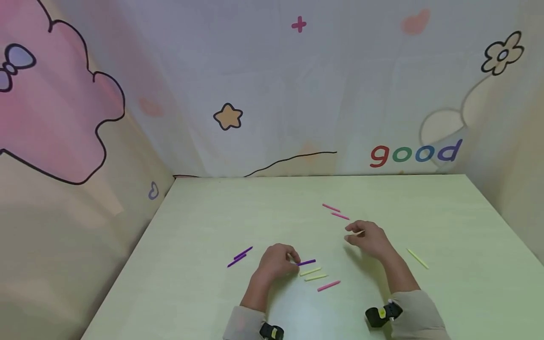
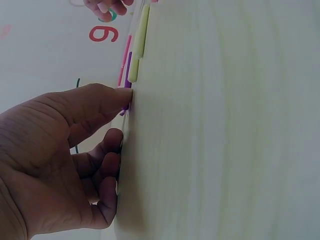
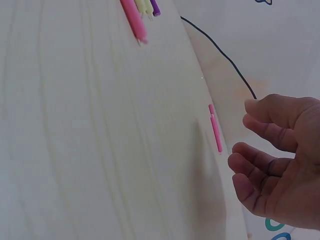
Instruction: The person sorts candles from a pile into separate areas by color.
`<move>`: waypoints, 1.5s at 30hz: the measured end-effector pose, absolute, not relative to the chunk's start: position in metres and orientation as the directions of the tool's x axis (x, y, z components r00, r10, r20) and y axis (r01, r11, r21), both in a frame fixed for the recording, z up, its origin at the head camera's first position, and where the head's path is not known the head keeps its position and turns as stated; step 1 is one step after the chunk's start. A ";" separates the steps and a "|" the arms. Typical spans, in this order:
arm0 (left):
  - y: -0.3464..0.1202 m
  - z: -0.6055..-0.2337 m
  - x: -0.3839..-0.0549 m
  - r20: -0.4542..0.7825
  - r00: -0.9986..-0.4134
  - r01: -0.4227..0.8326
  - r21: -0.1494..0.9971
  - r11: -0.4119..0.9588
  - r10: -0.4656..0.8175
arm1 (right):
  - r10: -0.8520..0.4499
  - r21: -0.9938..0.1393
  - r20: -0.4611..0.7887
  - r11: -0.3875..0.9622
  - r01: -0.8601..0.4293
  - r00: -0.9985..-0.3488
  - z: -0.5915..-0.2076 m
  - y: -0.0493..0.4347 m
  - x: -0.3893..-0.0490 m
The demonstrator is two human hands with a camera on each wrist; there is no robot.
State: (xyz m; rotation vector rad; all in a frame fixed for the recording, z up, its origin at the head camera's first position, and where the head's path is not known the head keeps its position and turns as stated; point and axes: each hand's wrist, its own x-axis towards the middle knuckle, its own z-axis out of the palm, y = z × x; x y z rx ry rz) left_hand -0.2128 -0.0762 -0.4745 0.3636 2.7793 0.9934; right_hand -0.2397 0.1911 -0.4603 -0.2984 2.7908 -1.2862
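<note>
Nearest me, my pale sleeves (image 1: 244, 323) reach in over the bench (image 1: 182, 293), a small black device strapped at each wrist. Between my forearms lies a single pink stick (image 1: 329, 286), slanting up toward its right end. Just beyond it come two yellow sticks (image 1: 316, 277), near each other and roughly parallel, with their left ends close to my left hand (image 1: 278, 261). Next in that row is a purple stick (image 1: 308, 262), lying at a slant; I pinch its left end between thumb and forefinger, my other fingers curled in. Well off to the left, a purple pair (image 1: 243, 253) rests side by side, offset lengthwise; I cannot tell whether they touch. Out to the right, beside my right forearm, a lone yellow stick (image 1: 418, 259) slants the other way. My right hand (image 1: 367, 237) hangs above the bench, fingers loosely bent, thumb apart from them, with nothing in its grasp. Just past its fingertips lies a pink pair (image 1: 340, 216), nearly parallel and staggered. Behind the bench's far edge hangs a printed cloth (image 1: 272, 80) with an orange star (image 1: 228, 116) and the coloured word "good" (image 1: 415, 154).
</note>
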 end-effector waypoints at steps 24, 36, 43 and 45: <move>-0.076 -0.476 -0.211 -0.093 -0.962 0.142 0.637 0.758 0.258 | -0.239 -0.788 0.078 0.580 -0.207 -0.968 -0.459 0.174 -0.187; -0.074 -0.475 -0.211 -0.097 -0.962 0.131 0.656 0.743 0.256 | -0.292 -0.798 0.037 0.567 -0.205 -0.956 -0.465 0.164 -0.179; -0.074 -0.473 -0.212 -0.100 -0.962 0.127 0.660 0.741 0.253 | -0.341 -0.776 0.048 0.579 -0.250 -0.939 -0.469 0.159 -0.182; -0.075 -0.473 -0.212 -0.104 -0.962 0.124 0.657 0.743 0.253 | -0.357 -0.776 0.040 0.577 -0.255 -0.933 -0.470 0.158 -0.184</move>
